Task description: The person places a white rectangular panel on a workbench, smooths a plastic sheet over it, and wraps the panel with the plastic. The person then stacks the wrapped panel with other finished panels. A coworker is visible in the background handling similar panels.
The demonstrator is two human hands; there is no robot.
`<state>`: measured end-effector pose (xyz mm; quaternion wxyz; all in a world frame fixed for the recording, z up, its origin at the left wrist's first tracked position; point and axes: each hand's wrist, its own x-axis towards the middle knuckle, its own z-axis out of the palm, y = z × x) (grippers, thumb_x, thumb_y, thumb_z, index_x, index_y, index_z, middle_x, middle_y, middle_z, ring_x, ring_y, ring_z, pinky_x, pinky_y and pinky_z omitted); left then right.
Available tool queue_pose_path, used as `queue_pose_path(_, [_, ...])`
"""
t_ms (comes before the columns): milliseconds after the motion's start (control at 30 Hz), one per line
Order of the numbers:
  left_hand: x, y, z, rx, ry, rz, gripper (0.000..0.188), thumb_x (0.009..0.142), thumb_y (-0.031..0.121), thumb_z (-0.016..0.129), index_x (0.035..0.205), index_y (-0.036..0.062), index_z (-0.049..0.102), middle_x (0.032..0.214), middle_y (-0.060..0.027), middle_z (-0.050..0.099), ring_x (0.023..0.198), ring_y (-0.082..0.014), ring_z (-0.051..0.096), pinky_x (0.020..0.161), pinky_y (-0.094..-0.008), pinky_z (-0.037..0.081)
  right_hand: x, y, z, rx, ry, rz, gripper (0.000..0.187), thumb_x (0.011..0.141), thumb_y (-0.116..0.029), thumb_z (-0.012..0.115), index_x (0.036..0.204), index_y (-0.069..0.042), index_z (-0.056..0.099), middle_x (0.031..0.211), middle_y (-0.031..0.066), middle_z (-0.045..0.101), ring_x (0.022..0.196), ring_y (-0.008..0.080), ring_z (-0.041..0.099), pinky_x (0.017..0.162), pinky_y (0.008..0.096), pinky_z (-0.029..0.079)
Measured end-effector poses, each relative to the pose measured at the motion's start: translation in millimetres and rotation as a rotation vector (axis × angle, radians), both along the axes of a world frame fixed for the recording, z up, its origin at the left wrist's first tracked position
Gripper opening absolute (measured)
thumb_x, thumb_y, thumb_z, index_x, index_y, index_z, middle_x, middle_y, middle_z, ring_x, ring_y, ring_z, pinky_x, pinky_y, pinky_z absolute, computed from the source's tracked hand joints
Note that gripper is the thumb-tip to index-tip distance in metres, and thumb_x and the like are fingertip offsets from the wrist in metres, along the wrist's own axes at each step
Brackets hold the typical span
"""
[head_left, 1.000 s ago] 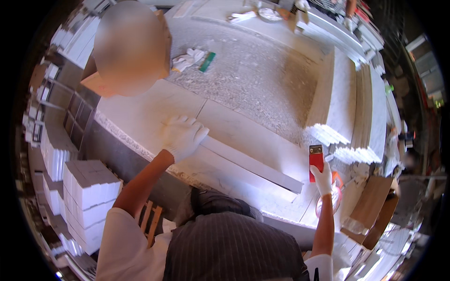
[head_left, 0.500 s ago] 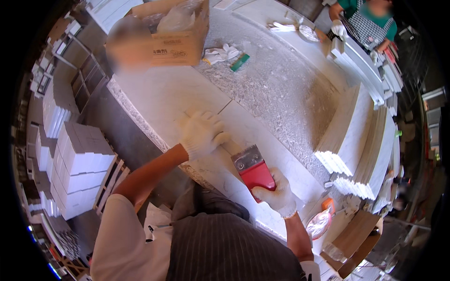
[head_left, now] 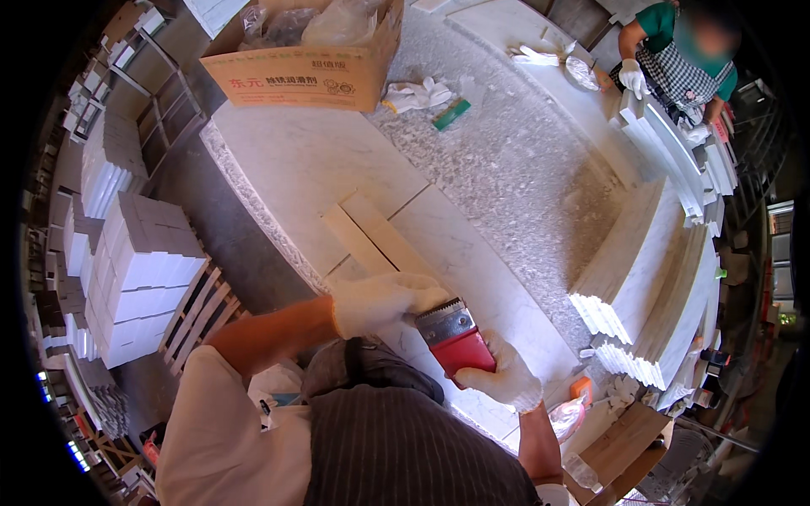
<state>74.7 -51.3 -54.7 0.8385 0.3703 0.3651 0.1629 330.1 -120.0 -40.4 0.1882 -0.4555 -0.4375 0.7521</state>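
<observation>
Going left to right: gloved left hand (head_left: 384,302) lies mostly flat on the white stone strip (head_left: 375,240) at lower centre, pinning it. Right hand (head_left: 504,377) is wrapped around the red notched scraper (head_left: 452,336) just beside it. I'd keep the toothed edge low and press evenly so nothing slides on the slab (head_left: 312,160).

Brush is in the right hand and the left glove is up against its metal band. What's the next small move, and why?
Probably lower the red-handled brush bristle-end onto the white stone strip. The right hand grips the handle, the left hand rests on the slab at the brush's front end, and the strip lies just beyond, so a short forward stroke would reach it.
</observation>
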Motion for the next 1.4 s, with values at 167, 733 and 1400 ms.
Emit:
queue_pose_path(167, [1.2, -1.1, 17.6, 0.570, 0.583, 0.095, 0.028, 0.096, 0.024, 0.057, 0.112, 0.0028, 0.065, 0.102, -0.0059, 0.067, 0.097, -0.0137, 0.060, 0.088, -0.0323, 0.049, -2.4, 12.3, 12.3, -0.033, -0.041, 0.013, 0.038, 0.082, -0.009, 0.074, 0.114, 0.002, 0.058, 0.087, 0.0069, 0.066, 0.072, 0.0120, 0.063, 0.065, 0.0277, 0.051])
queue_pose_path(733, [-153.2, 91.6, -159.6, 0.162, 0.639, 0.449, 0.041, 0.093, 0.029, 0.062, 0.125, 0.0023, 0.061, 0.114, -0.0055, 0.064, 0.103, -0.0137, 0.057, 0.090, -0.0279, 0.045, -61.9, 59.0, 28.5, 0.184, -0.229, 0.028, 0.040, 0.085, -0.022, 0.070, 0.115, 0.002, 0.058, 0.100, 0.0143, 0.068, 0.091, 0.0166, 0.064, 0.081, 0.0313, 0.051])
queue_pose_path(1400, [-77.8, 81.0, -21.1, 1.865, 0.994, -0.648, 0.085, 0.059, 0.034, 0.081, 0.130, 0.0024, 0.048, 0.124, -0.0183, 0.056, 0.121, -0.0363, 0.051, 0.112, -0.0475, 0.034, -45.0, 65.5, 22.7, 0.309, -0.293, 0.186, 0.057, 0.084, -0.042, 0.067, 0.122, -0.001, 0.057, 0.103, 0.0140, 0.065, 0.091, 0.0215, 0.063, 0.080, 0.0341, 0.050])
